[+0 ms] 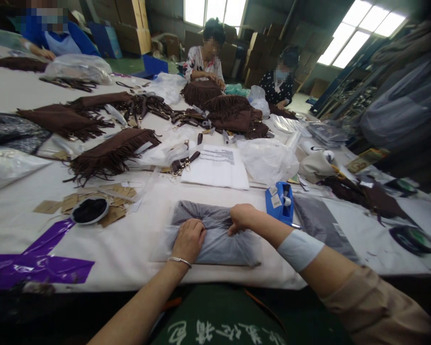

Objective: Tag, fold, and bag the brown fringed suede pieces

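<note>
A grey plastic-wrapped package (215,244) lies on the white table (129,249) right in front of me. My left hand (188,239), with a thin bracelet on the wrist, presses down on the package's near left part with curled fingers. My right hand (241,218) grips the package's far right edge, pinching the plastic. A white band sits on my right forearm.
A blue tape dispenser (280,202) stands just right of the package. Brown fringed bags (111,153) and paper tags (72,203) lie to the left, a white sheet (217,167) and clear plastic bags (269,160) beyond. Purple tape (39,263) marks the near left. Three people work at the far side.
</note>
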`<state>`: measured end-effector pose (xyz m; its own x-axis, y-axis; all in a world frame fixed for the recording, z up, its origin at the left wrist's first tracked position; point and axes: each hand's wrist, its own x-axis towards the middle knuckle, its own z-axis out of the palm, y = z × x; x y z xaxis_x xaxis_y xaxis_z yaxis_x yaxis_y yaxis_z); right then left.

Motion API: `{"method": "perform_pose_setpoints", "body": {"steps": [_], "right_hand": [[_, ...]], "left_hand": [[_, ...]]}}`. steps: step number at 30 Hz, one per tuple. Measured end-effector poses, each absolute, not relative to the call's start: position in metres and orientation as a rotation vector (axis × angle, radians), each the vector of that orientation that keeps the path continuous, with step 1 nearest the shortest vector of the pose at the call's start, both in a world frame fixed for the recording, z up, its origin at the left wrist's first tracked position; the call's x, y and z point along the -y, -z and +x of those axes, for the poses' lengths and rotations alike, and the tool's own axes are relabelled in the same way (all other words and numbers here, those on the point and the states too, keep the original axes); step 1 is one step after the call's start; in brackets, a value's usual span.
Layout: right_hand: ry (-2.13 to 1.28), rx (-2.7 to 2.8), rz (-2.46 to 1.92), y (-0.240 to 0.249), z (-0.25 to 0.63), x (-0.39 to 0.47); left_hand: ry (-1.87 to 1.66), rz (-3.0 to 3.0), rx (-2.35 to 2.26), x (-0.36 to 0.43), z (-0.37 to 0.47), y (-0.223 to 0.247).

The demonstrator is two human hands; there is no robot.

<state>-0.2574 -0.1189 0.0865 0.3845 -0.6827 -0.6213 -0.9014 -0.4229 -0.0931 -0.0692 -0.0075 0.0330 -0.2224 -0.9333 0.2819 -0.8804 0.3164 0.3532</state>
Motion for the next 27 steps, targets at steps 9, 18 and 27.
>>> {"method": "perform_pose_setpoints", "body": {"steps": [9, 18, 27], "right_hand": [[-0.083, -1.665, -2.157, -0.105, -0.303, 0.129], [0.996, -0.642, -0.893, -0.093, -0.262, 0.002], [1.049, -0.393, -0.216, -0.083, -0.249, -0.035]], "left_hand": [[0.115, 1.635, 2.174, 0.003, -0.071, -0.034], [0.344, 1.474, 1.887, -0.005, -0.065, -0.052], [0.645, 1.241, 1.866, -0.045, -0.094, -0.126]]}}
